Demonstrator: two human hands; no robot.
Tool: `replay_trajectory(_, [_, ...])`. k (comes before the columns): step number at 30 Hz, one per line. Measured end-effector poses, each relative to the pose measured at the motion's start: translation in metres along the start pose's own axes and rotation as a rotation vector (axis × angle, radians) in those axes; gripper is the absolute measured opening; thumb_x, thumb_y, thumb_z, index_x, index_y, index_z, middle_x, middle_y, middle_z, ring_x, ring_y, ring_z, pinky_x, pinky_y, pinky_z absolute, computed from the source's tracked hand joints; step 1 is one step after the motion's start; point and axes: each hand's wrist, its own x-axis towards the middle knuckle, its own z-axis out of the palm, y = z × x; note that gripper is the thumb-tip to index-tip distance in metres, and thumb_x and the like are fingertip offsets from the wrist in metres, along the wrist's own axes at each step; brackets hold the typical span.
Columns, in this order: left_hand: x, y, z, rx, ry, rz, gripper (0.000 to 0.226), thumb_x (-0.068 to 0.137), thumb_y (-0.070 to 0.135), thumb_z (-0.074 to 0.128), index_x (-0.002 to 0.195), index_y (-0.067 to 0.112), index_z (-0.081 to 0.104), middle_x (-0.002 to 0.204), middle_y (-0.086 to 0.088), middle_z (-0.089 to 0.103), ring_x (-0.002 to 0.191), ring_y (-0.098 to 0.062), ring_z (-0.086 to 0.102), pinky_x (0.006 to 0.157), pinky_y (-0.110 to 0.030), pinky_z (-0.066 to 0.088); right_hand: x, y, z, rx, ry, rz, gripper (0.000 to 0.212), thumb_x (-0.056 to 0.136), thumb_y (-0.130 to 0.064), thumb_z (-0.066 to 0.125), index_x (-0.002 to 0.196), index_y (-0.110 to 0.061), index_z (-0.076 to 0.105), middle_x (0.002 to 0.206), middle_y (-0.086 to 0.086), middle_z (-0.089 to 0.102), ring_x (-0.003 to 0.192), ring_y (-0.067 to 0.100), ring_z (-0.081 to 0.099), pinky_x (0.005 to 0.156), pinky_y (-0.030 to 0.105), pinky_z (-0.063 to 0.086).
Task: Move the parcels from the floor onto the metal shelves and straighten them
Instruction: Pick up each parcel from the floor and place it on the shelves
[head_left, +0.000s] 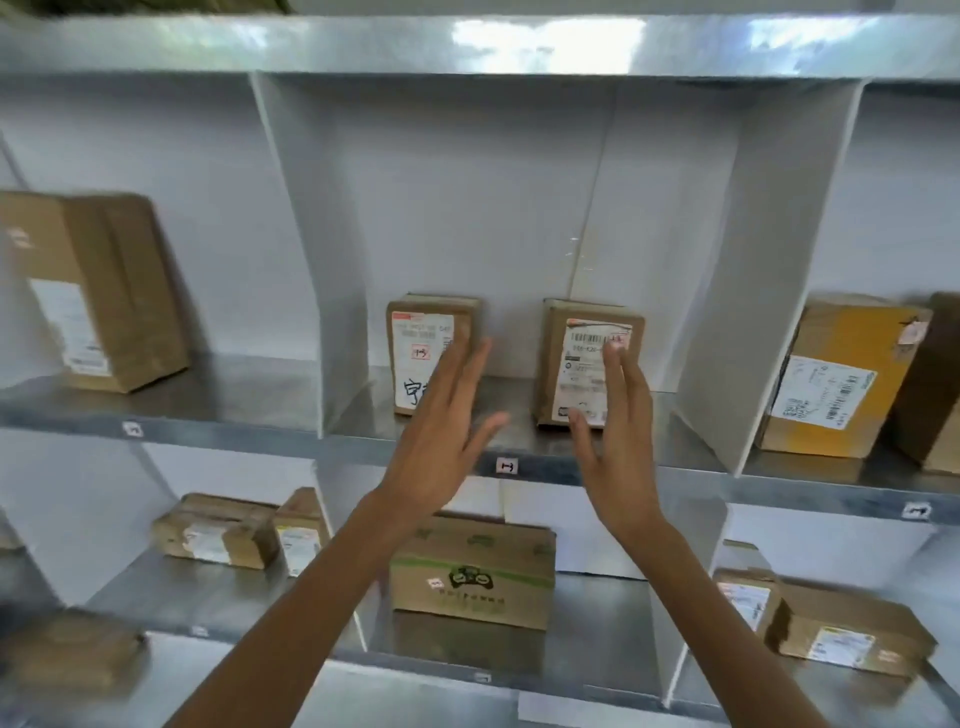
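Two small brown parcels stand upright in the middle compartment of the metal shelf (540, 457). The left parcel (423, 348) carries a white label with handwriting. The right parcel (589, 358) shows a printed label with a barcode. My left hand (447, 421) is raised in front of the left parcel with straight fingers, its fingertips over the parcel's right edge. My right hand (618, 431) is spread in front of the right parcel, fingertips over its label. Neither hand grips anything. Whether the fingers touch the parcels I cannot tell.
White dividers (306, 249) wall the compartment on both sides. A tall brown box (98, 291) stands in the left bay and a yellow-brown box (831, 379) in the right bay. The shelf below holds a green-printed carton (472, 571) and several small parcels.
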Motion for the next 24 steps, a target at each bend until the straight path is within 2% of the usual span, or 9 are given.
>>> replay_trajectory(2, [-0.046,-0.005,-0.043,0.064,0.031,-0.046,0.070,0.099,0.050,0.038,0.156,0.030,0.004,0.164,0.012,-0.008,0.150,-0.006,-0.004,0.122,-0.037,0.015,-0.031,-0.040,0.020,0.057,-0.109,-0.063,0.059,0.101,-0.039,0.037,0.154,-0.026,0.014,0.162,0.002,0.012,0.150,0.016,0.009,0.120,0.029,0.010])
replay_trajectory(7, [-0.199,-0.027,-0.156,0.250,0.110,-0.288,0.061,0.102,0.050,0.033,0.155,0.029,0.013,0.164,0.009,0.006,0.151,-0.008,0.004,0.122,-0.035,0.016,-0.124,-0.151,0.093,0.258,-0.332,-0.157,0.057,0.100,-0.045,0.031,0.152,-0.032,0.012,0.161,-0.004,0.013,0.150,0.013,0.009,0.120,0.041,0.018])
replay_trajectory(11, [-0.331,-0.024,-0.243,0.416,0.139,-0.534,0.062,0.100,0.050,0.027,0.155,0.023,0.018,0.163,0.007,0.009,0.151,-0.012,0.006,0.123,-0.037,0.015,-0.198,-0.242,0.131,0.441,-0.511,-0.241,0.064,0.100,-0.056,0.024,0.153,-0.020,0.022,0.161,0.003,0.020,0.150,0.018,0.014,0.121,0.033,0.019])
replay_trajectory(13, [-0.391,-0.014,-0.279,0.496,0.161,-0.663,0.062,0.100,0.052,0.024,0.155,0.023,0.019,0.163,0.007,0.011,0.151,-0.010,0.004,0.123,-0.040,0.015,-0.234,-0.281,0.143,0.519,-0.582,-0.267,0.065,0.100,-0.057,0.027,0.153,-0.021,0.021,0.162,0.002,0.019,0.150,0.017,0.014,0.120,0.026,0.017])
replay_trajectory(15, [-0.444,-0.001,-0.307,0.552,0.187,-0.786,0.065,0.098,0.056,0.020,0.155,0.023,0.020,0.163,0.006,0.011,0.151,-0.009,0.002,0.123,-0.040,0.013,-0.267,-0.314,0.155,0.577,-0.651,-0.296,0.062,0.100,-0.054,0.030,0.154,-0.027,0.017,0.162,0.000,0.018,0.150,0.016,0.014,0.119,0.030,0.022])
replay_trajectory(18, [-0.511,0.014,-0.341,0.622,0.225,-0.931,0.067,0.097,0.057,0.020,0.154,0.022,0.023,0.163,0.007,0.012,0.151,-0.010,0.003,0.123,-0.042,0.014,-0.309,-0.353,0.178,0.628,-0.747,-0.343,0.061,0.101,-0.051,0.029,0.154,-0.024,0.017,0.161,0.000,0.019,0.150,0.017,0.014,0.118,0.045,0.028])
replay_trajectory(20, [-0.546,0.019,-0.360,0.672,0.243,-1.012,0.067,0.097,0.057,0.020,0.154,0.022,0.023,0.162,0.010,0.010,0.151,-0.008,0.002,0.123,-0.043,0.015,-0.328,-0.379,0.191,0.661,-0.804,-0.369,0.060,0.100,-0.050,0.032,0.154,-0.031,0.014,0.161,-0.005,0.018,0.150,0.011,0.010,0.118,0.044,0.026])
replay_trajectory(22, [-0.575,0.022,-0.378,0.723,0.252,-1.073,0.066,0.097,0.057,0.020,0.154,0.023,0.020,0.160,0.015,0.006,0.150,-0.005,-0.002,0.123,-0.042,0.013,-0.343,-0.402,0.206,0.706,-0.843,-0.394,0.061,0.098,-0.050,0.036,0.152,-0.044,0.007,0.159,-0.011,0.017,0.148,0.006,0.011,0.118,0.037,0.025])
replay_trajectory(24, [-0.597,0.021,-0.394,0.758,0.265,-1.123,0.065,0.098,0.056,0.022,0.154,0.025,0.020,0.160,0.016,0.005,0.149,-0.002,-0.004,0.123,-0.042,0.013,-0.355,-0.422,0.224,0.719,-0.882,-0.423,0.059,0.099,-0.053,0.034,0.152,-0.044,0.008,0.159,-0.007,0.021,0.149,0.012,0.016,0.117,0.039,0.028])
